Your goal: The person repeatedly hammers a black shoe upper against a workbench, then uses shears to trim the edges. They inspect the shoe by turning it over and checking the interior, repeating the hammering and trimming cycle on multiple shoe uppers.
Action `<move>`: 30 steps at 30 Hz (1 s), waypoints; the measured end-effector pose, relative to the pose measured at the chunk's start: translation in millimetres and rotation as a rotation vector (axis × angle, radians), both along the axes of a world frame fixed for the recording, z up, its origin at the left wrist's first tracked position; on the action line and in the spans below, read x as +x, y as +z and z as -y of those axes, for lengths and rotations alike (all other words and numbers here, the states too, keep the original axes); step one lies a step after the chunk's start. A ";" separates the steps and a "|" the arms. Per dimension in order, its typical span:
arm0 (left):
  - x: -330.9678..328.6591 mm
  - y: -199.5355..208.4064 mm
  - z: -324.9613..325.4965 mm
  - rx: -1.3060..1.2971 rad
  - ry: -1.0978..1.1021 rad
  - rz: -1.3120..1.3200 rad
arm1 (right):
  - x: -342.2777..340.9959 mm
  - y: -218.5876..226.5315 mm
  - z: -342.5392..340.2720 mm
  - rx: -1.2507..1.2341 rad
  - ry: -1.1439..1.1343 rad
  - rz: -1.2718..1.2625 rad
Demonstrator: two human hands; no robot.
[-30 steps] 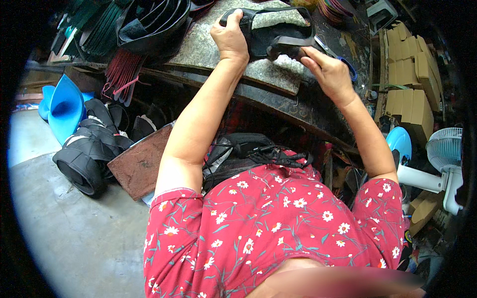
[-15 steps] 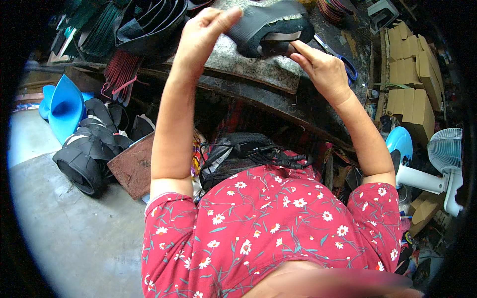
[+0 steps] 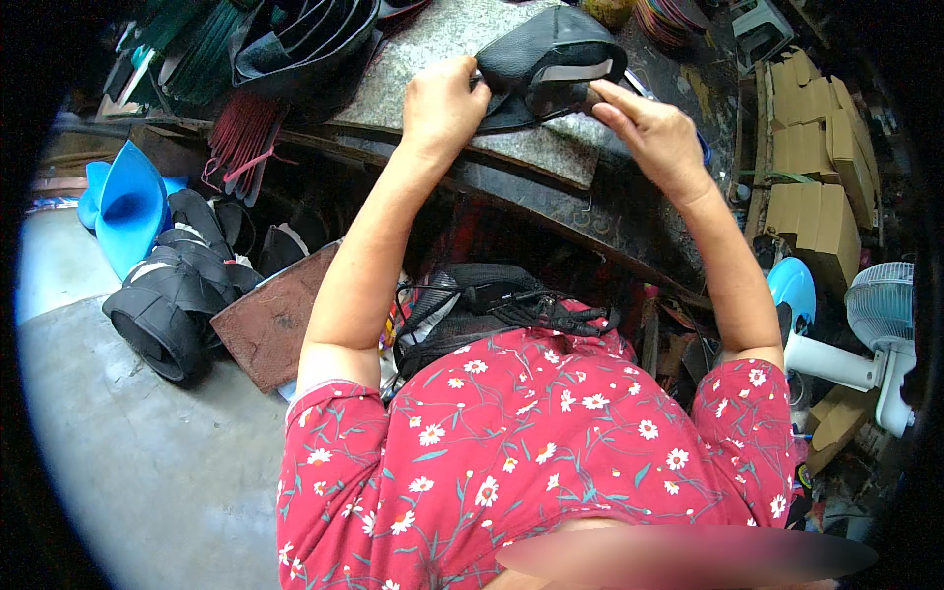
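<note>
A black leather shoe upper (image 3: 551,54) is lifted above a grey stone slab (image 3: 423,49) at the top of the view. My left hand (image 3: 442,103) grips its left edge with the fingers closed. My right hand (image 3: 654,133) pinches its right side, thumb and fingers on the rim. Both forearms reach up from my red flowered dress.
Stacked black rubber pieces (image 3: 295,44) and red strips (image 3: 241,147) lie left of the slab. A blue funnel-shaped piece (image 3: 123,202) and black rubber rolls (image 3: 162,305) sit on the grey floor at left. Cardboard boxes (image 3: 811,167) and a white fan (image 3: 880,324) stand at right.
The shoe upper has come up off the slab. Both hands shifted on it, the left hand sliding right and lower along its edge, the right hand moving to its right side.
</note>
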State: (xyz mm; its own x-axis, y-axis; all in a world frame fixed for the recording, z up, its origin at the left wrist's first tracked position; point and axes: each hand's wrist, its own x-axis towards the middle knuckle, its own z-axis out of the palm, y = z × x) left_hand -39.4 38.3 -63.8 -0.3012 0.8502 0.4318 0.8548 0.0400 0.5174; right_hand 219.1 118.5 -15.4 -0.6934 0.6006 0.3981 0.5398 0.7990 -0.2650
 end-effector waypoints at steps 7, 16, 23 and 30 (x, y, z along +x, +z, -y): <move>13.9 0.6 -11.7 -0.102 0.040 -0.048 | 1.3 13.8 15.0 -0.410 -0.089 -0.454; 19.3 -5.1 -13.1 -0.005 0.026 -0.045 | 16.4 4.7 7.4 -0.390 -0.034 -0.469; -18.6 26.2 10.1 -0.169 0.019 -0.228 | 8.8 -17.5 10.8 -0.004 -0.046 0.023; 4.5 -10.5 25.0 0.031 0.106 -0.269 | 5.9 13.3 17.8 -0.494 -0.052 -0.436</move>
State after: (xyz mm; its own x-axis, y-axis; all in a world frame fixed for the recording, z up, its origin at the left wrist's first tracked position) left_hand -34.9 13.2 -74.3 -0.2589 0.8055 0.5330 0.9533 0.1242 0.2753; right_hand 225.0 100.7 -2.1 -0.4964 0.8127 0.3050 0.3350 0.5035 -0.7964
